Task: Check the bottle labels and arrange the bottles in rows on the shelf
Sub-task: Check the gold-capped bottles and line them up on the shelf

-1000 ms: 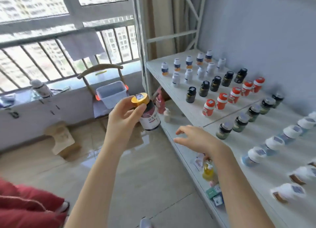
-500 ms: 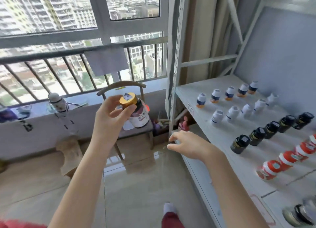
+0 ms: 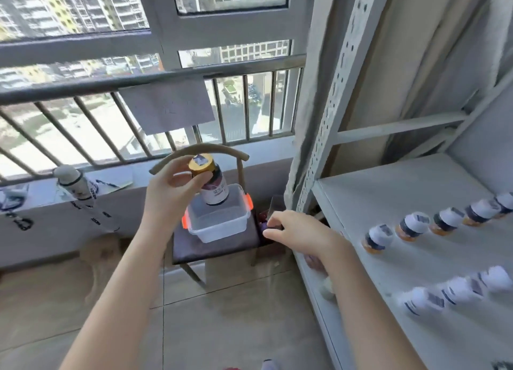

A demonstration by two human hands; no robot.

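The left hand (image 3: pixel 169 186) is gripping a bottle (image 3: pixel 211 185) by its gold cap, lifted above the box (image 3: pixel 219 221) so the label faces the person, while the right hand (image 3: pixel 298 232), empty and loosely spread, is hovering near the shelf (image 3: pixel 388 247).

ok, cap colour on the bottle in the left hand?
Gold, with a pale sticker on top of the cap of the dark white-labelled bottle; head view.

Smeared by motion: the near row of white bottles (image 3: pixel 455 293) on the pale grey metal shelf (image 3: pixel 388 208), labels unreadable. Partly covered by left hand (image 3: pixel 169 200) fingers: the gold-capped dark bottle (image 3: pixel 212 185), label text too small. Cut by the right edge: the orange-based row (image 3: pixel 433 225).
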